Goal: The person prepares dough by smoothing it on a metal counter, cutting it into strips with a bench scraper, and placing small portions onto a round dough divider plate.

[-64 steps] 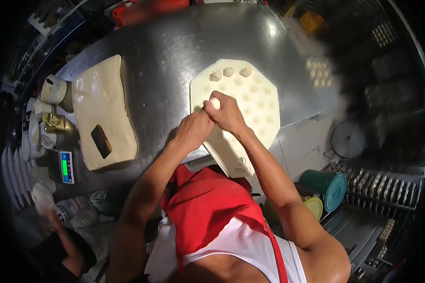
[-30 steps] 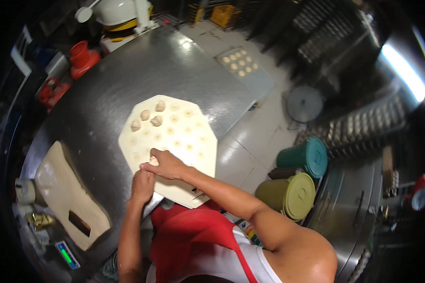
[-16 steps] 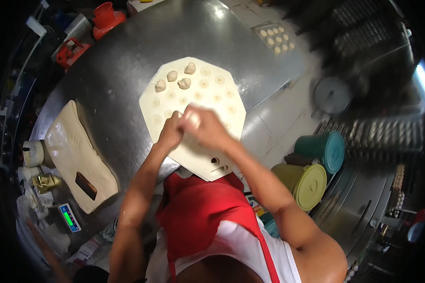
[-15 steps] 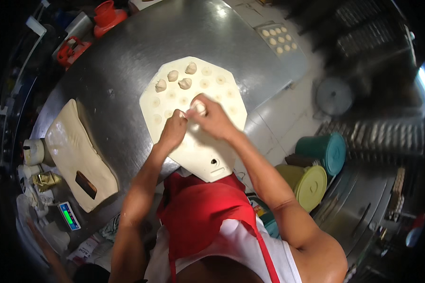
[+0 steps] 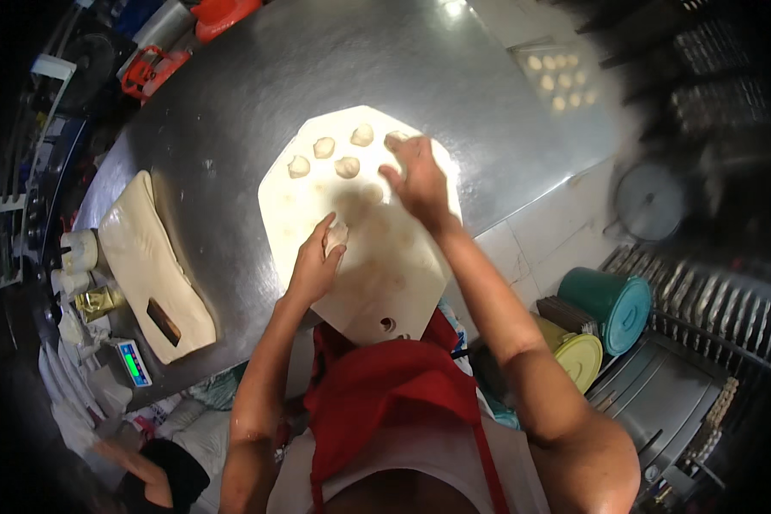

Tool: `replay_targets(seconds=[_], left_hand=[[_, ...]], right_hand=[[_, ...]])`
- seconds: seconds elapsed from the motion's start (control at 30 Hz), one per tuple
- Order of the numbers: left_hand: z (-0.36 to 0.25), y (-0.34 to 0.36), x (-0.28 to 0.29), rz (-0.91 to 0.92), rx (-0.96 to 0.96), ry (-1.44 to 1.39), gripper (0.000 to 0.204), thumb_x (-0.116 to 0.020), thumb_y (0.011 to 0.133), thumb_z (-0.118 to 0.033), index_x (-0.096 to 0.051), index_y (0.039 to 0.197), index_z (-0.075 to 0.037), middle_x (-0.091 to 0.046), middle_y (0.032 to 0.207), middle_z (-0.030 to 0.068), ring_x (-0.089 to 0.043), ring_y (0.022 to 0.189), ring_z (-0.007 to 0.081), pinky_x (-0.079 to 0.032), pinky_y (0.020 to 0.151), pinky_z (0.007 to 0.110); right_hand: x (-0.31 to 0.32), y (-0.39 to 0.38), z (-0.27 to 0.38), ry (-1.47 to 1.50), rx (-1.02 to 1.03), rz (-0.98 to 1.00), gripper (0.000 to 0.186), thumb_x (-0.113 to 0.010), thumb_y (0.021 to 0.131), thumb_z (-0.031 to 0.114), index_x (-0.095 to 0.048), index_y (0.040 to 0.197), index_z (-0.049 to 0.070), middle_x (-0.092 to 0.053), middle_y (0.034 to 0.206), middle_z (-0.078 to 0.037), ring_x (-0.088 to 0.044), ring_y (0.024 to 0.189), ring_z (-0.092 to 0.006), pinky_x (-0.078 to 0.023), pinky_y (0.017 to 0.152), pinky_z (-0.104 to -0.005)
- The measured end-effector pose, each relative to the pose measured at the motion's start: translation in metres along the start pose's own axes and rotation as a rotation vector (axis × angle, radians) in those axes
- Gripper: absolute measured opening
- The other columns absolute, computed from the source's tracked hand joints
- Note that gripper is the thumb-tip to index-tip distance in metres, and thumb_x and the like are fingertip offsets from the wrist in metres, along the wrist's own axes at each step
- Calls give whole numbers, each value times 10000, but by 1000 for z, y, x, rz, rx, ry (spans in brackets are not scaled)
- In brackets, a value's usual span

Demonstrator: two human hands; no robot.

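A pale, many-sided board (image 5: 360, 295) with faint round marks lies on the metal table before me. My left hand (image 5: 315, 264) is closed around a dough lump (image 5: 337, 235), thumb and fingers on either side, over the board's left middle. My right hand (image 5: 420, 176) reaches to the board's far right. Its fingers are spread, the fingertips touching a small dough ball (image 5: 393, 139) that they partly cover, while the thumb stands apart from it. Several shaped dough balls (image 5: 347, 167) rest in the board's far part, left of my right hand.
Left on the steel table (image 5: 231, 111) lies a long dough slab (image 5: 141, 248) with a dark brown patch. A scale (image 5: 132, 363) stands beyond it. Another person (image 5: 167, 475) is at lower left. A tray of dough pieces (image 5: 565, 77) is at far right; lidded buckets (image 5: 623, 317) stand right.
My right hand has moved from beside my left hand to the board's far right, where another dough ball now sits. The left hand now shows a dough lump in its grip. The whole view has shifted slightly.
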State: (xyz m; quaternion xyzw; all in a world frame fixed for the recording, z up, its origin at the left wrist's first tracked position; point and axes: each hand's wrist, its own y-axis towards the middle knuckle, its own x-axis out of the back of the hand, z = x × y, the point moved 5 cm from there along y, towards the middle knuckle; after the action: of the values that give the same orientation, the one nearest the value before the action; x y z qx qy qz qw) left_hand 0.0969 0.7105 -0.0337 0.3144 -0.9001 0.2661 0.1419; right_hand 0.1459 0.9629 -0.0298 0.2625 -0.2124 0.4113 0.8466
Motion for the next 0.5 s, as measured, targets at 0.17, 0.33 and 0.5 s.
replay_targets(seconds=[0.17, 0.33, 0.5], left_hand=[[25, -1, -8, -9, -153, 36, 438, -640, 1044, -122, -555, 1449, 21, -700, 1322, 254, -690, 1235, 348, -509, 1074, 414], [17, -29, 1, 153, -130, -69, 404, -458, 1140, -234, -454, 1465, 5, -725, 1005, 172, -726, 873, 260, -563, 849, 407], [61, -96, 46, 151, 68, -369, 369, -485, 1143, -268, -495, 1433, -40, -591, 823, 42, -625, 644, 172, -527, 567, 316]], right_hand=[[-15, 19, -7, -373, 55, -69, 463, -778, 938, 143, -678, 1387, 91, -598, 1459, -199, -562, 1314, -406, -465, 1116, -485], [16, 22, 3, -33, -182, -11, 267, -609, 1058, 158, -696, 1280, 38, -736, 1175, -175, -671, 1112, -294, -522, 1003, -414], [-22, -74, 47, 1180, -946, 295, 262, -572, 1077, 280, -673, 1142, 47, -711, 956, -124, -558, 561, -162, -432, 460, -296]])
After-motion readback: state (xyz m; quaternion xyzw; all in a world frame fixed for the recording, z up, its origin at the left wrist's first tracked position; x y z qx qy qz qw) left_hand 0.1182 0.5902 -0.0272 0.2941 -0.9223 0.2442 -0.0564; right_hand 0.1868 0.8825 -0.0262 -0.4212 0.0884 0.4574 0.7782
